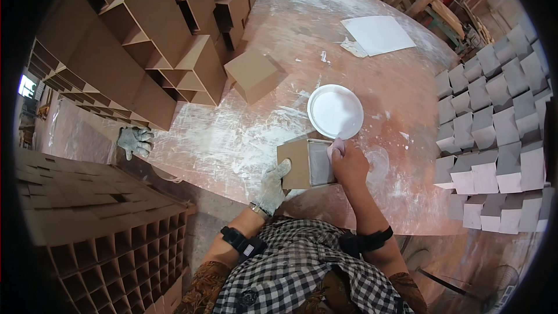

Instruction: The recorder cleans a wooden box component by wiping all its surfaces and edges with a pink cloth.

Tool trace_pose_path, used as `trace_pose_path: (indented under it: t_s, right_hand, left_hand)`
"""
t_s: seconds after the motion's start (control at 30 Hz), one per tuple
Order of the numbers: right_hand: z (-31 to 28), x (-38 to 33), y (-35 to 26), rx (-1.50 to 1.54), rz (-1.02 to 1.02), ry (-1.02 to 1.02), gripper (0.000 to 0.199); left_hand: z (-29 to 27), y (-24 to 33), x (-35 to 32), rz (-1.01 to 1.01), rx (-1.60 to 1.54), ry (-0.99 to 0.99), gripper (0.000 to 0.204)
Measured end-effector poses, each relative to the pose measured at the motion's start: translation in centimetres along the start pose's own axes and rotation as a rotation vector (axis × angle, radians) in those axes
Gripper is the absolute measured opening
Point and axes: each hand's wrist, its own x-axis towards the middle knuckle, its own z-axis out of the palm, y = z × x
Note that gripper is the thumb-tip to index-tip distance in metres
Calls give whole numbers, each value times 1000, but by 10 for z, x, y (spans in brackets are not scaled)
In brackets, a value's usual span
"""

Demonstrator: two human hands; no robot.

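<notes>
Brown folded cardboard piece (306, 164) at worktop's (290, 29) near edge: your gloved left hand (272, 186) grips its corner; your right hand (347, 166) pinches a pale pad (335, 149) beside the white round plate (335, 111).

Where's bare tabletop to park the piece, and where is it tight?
Free: the table stretch between the single brown box and the white sheet, and the patch right of the white plate, before the grey-white blocks. Tight: the near edge, where the left hand and right hand hold the brown piece, and beside the stacked brown boxes.
</notes>
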Motion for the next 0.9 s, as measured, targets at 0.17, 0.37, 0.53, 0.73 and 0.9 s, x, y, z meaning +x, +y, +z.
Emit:
trace_pose_path:
  t_s: [0.17,0.37,0.53,0.73,0.9]
  right_hand:
    - [6,9,-12,154,22,29,26]
    - [-6,-4,-44,293,-324,89,26]
    - [-17,-20,-20,287,-627,-135,32]
    - [-38,-40,19,258,-833,-298,32]
    - [-59,-9,38,-68,-632,-511,20]
  left_hand:
    - [5,5,-2,-48,62,-42,38]
    - [5,8,-7,-77,169,-13,40]
    - [-13,5,6,-75,8,-39,43]
    - [-1,15,5,-89,80,-81,45]
    - [16,25,6,-129,43,-73,43]
